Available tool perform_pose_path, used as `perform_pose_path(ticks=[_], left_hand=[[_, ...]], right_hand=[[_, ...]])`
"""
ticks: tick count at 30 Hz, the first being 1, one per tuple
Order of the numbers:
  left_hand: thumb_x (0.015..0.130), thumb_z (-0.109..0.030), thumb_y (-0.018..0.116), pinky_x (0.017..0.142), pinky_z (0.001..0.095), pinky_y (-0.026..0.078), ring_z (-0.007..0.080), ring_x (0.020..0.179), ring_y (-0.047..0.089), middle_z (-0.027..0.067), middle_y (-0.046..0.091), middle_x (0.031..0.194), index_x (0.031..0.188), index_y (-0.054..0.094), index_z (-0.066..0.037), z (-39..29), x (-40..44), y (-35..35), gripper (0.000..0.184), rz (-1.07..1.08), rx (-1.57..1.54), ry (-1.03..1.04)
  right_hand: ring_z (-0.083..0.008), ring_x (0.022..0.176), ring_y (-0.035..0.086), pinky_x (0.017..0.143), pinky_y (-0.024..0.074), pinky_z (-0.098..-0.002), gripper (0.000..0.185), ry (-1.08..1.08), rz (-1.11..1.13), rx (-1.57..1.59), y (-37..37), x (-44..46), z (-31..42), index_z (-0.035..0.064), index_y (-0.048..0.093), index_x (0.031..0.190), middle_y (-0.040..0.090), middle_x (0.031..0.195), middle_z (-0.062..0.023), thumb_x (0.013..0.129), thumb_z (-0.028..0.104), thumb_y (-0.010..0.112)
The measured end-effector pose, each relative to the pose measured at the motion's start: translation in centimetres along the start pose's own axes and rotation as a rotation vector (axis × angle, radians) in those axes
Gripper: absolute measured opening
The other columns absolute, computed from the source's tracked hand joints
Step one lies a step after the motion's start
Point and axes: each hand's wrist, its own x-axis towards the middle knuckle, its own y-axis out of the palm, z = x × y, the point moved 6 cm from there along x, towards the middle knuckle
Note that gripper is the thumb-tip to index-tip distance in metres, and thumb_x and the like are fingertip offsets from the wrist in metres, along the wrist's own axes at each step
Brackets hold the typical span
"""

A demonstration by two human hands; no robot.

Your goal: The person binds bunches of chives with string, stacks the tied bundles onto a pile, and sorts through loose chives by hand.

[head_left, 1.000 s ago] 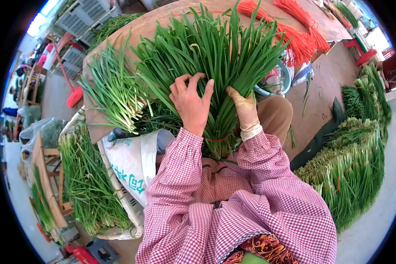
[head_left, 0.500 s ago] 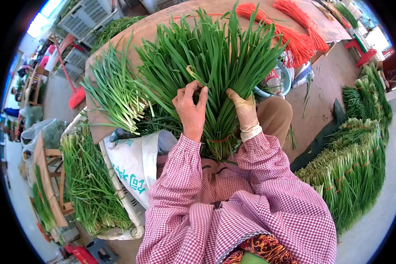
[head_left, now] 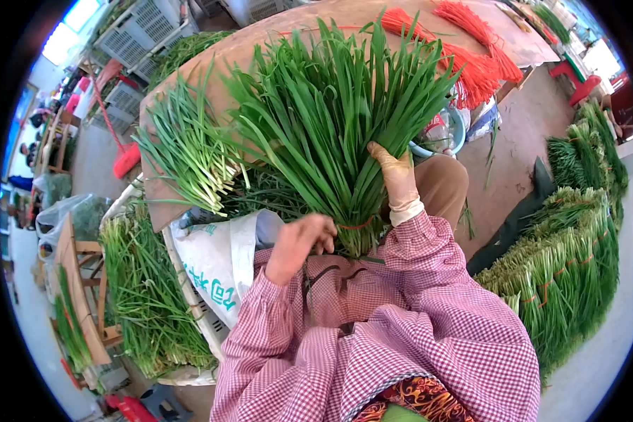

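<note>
A large bunch of flat green leaves (head_left: 330, 119) fans out upward in front of me, with a red tie (head_left: 356, 226) round its lower stems. My right hand (head_left: 395, 176), in a pale glove, grips the bunch on its right side, thumb over the leaves. Beside the base of the bunch, at its left, is my bare left hand (head_left: 301, 243), somewhat blurred, with its fingers curled; whether anything is between them is hidden. A smaller pile of loose green stalks (head_left: 197, 155) with pale ends lies on the table (head_left: 260, 28) to the left.
Orange-red ties (head_left: 471, 70) lie at the table's back right, near a light blue basin (head_left: 458, 130). Tied green bundles (head_left: 570, 274) stand on the right. At left are a white sack (head_left: 221, 260), a crate of greens (head_left: 151, 302), a wooden stool (head_left: 81, 288) and a red broom (head_left: 126, 161).
My left hand has dropped from the leaves to the left of the tied base. The yellowish leaf bit near its fingers no longer shows. My right hand still grips the bunch.
</note>
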Motion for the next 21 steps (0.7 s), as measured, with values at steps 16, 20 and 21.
perform_pose_path(ticks=[16,20,21], left_hand=[[0.092,-0.037,0.041,0.098,0.0304,0.033,0.0216,0.118,0.039,0.0106,0.039,0.130,0.135,0.023,-0.001,-4.3,4.3,1.9,0.059,-0.467,-0.634,0.508],[0.094,-0.038,0.037,0.097,0.0326,0.037,0.0191,0.117,0.042,0.0053,0.041,0.130,0.133,0.032,-0.006,-4.5,10.5,-0.5,0.050,-0.189,-0.976,0.691],[0.094,-0.039,0.037,0.097,0.0327,0.037,0.0192,0.117,0.042,0.0053,0.041,0.130,0.133,0.032,-0.007,-4.8,10.8,-1.2,0.051,-0.173,-0.982,0.674]], right_hand=[[-0.0184,0.085,0.061,0.076,0.0467,-0.0278,0.035,-0.340,0.225,-0.126,7.1,-5.0,15.2,-0.0014,0.057,0.107,0.065,0.096,-0.0117,0.078,0.013,0.067],[-0.0264,0.079,0.061,0.070,0.0488,-0.0331,0.047,-0.685,0.201,-0.926,13.1,-10.1,21.8,0.0007,0.055,0.105,0.062,0.085,-0.0115,0.068,0.023,0.072],[-0.0287,0.082,0.059,0.070,0.0488,-0.0350,0.054,-0.762,0.288,-1.061,15.4,-11.0,21.7,0.0018,0.052,0.108,0.059,0.091,-0.0129,0.064,0.026,0.073]])
